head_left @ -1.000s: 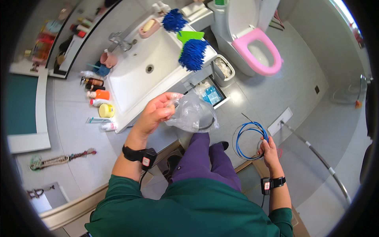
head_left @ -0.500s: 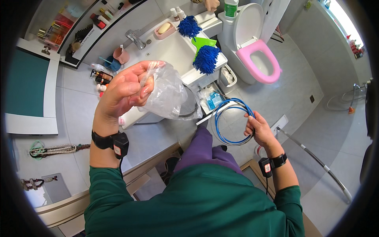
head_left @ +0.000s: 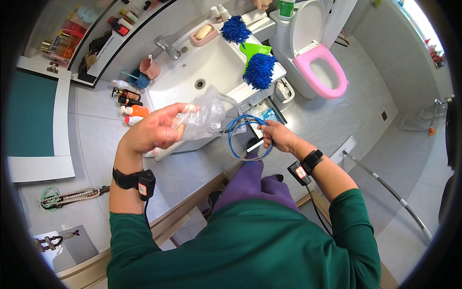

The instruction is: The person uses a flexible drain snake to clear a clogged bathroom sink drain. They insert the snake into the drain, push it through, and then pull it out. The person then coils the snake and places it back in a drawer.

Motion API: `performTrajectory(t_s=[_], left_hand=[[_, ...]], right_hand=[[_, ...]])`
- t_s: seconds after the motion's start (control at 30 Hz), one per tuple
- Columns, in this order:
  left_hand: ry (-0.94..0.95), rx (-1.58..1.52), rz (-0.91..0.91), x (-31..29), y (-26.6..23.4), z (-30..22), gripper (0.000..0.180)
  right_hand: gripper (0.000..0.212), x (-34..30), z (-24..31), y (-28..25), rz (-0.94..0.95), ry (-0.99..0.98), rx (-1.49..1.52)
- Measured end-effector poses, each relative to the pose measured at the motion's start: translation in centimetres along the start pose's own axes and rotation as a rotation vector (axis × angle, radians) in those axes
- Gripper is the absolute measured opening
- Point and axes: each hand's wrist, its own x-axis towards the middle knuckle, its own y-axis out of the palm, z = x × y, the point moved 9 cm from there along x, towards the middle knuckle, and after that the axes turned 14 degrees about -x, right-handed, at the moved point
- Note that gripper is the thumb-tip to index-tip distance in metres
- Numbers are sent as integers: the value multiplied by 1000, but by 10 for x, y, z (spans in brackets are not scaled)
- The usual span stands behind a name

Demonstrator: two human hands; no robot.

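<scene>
My left hand [head_left: 156,130] pinches the edge of a clear, crumpled plastic bag [head_left: 204,115] in front of the sink. Between thumb and fingers of my right hand [head_left: 280,137] hangs a loose coil of blue and grey cable or thin hose [head_left: 230,139]; which of the two it is, I cannot tell. The coil's left side is close to the bag's right edge, and whether they touch is unclear. Behind them, an open drawer [head_left: 284,117] holds a blue packet [head_left: 269,114].
Two blue shaggy mop-like pieces [head_left: 260,71] and a green dustpan-like piece [head_left: 254,49] rest on the sink [head_left: 216,60]. Several bottles [head_left: 129,94] line its left side. A toilet with a pink seat [head_left: 320,72] stands at the back right; a long-handled mop [head_left: 385,185] lies right.
My right hand has brought the coil left, close to the bag. My left hand and the bag have shifted slightly lower, uncovering the sink drain.
</scene>
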Motion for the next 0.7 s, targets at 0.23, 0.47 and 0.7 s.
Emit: performTrajectory(t_s=[0.23,0.47,0.7], left_hand=[[32,108,94,-19,2,14,61],[-14,423,176,-5,44,40,69],[97,689,350,23,91,50,80]], right_hand=[[12,12,4,-14,-49,-35,47],[15,37,3,16,-122,-117,-2],[19,70,11,44,-142,-221,-297]])
